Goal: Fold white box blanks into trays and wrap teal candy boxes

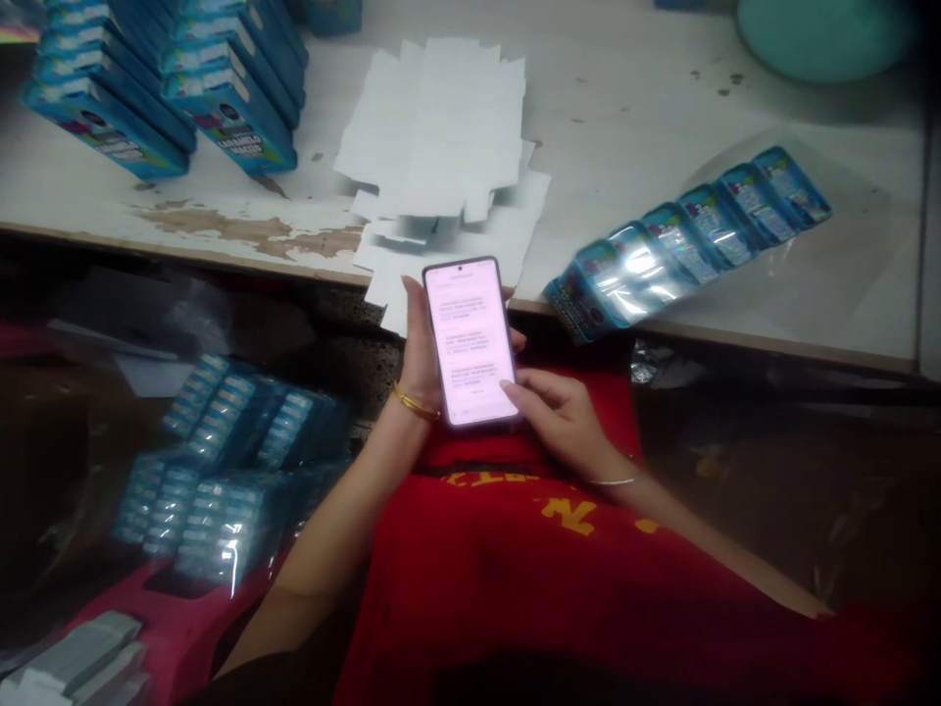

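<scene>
Phone (471, 343), dark-edged, with bright pinkish screen (474, 328)

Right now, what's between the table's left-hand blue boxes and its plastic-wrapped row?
The head view shows an overlapping pile of flat white card pieces between them on the table.

Left of the white card blanks (441, 137), blue boxes (213, 113) stand in rows. Right of the blanks lies a plastic-wrapped line of blue packs (680, 243); below and left of them, wrapped bundles (221, 515) sit near something pink (176, 628).
</scene>
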A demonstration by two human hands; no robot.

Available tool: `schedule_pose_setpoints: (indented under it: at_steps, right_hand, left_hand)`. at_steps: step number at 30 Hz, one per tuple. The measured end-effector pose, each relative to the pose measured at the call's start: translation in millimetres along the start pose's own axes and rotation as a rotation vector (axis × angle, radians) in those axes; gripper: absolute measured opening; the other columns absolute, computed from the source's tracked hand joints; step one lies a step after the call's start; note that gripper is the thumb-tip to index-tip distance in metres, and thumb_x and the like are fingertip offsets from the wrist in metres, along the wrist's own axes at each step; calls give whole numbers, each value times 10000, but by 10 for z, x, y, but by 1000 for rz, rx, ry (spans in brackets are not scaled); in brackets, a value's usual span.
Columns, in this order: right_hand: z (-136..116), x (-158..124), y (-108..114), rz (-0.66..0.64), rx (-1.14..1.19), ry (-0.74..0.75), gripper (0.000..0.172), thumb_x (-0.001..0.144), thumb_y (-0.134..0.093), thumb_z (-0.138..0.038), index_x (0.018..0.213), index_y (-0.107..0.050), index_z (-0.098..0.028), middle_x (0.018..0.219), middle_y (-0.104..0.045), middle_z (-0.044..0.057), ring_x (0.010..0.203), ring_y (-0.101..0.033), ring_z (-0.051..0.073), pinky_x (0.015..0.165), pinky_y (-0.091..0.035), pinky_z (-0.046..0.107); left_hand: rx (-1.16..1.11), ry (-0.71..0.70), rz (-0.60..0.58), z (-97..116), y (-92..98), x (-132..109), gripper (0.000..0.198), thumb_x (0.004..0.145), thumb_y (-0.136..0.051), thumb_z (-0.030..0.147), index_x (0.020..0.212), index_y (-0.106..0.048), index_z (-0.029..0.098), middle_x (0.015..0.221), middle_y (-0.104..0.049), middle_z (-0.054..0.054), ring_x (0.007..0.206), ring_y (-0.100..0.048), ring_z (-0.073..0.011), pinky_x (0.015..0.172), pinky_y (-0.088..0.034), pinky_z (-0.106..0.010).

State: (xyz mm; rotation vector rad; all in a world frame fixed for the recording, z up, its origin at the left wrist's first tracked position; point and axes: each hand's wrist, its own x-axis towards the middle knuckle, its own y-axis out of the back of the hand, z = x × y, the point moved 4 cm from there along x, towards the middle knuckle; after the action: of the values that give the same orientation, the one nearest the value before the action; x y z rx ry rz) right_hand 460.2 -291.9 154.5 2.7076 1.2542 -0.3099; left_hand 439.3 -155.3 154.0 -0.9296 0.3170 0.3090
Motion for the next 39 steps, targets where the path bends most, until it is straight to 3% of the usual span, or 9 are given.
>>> schedule_pose_setpoints:
  at_steps: [8,22,34,39]
  right_hand:
    - [14,10,-5,3,-8,-36,284,863,-556,-427,696,-591,-199,582,-541,-10,687,-571,174,615,-447,257]
    - [22,30,11,-5,6,-37,289,863,-561,-412,692,-590,-180,741,-604,11,686,-561,148,624,-451,246]
    - [-18,35,10,-9,-40,-1,252,868,-557,-407,791,-639,-182,781,-619,18,702,-551,152,639,-442,248]
    - [-13,29,8,-15,-36,-13,296,868,-553,-421,695,-591,-182,782,-616,17,711,-555,152,641,-444,248]
  left_hand:
    - [-76,19,49,-14,12,16,1006,708,-116,858,1155,-599,97,678,-672,-120,682,-663,-262,521,-524,-346]
    - [-37,-4,8,-4,-1,15,939,757,-181,808,1215,-564,83,719,-682,-122,654,-661,-249,563,-540,-347]
    - [-54,4,27,8,-14,14,1006,721,-106,846,1167,-591,87,705,-678,-126,643,-666,-255,542,-538,-358]
    - [-42,-1,6,-5,5,23,995,721,-124,848,1168,-589,90,722,-682,-127,663,-668,-256,559,-540,-353]
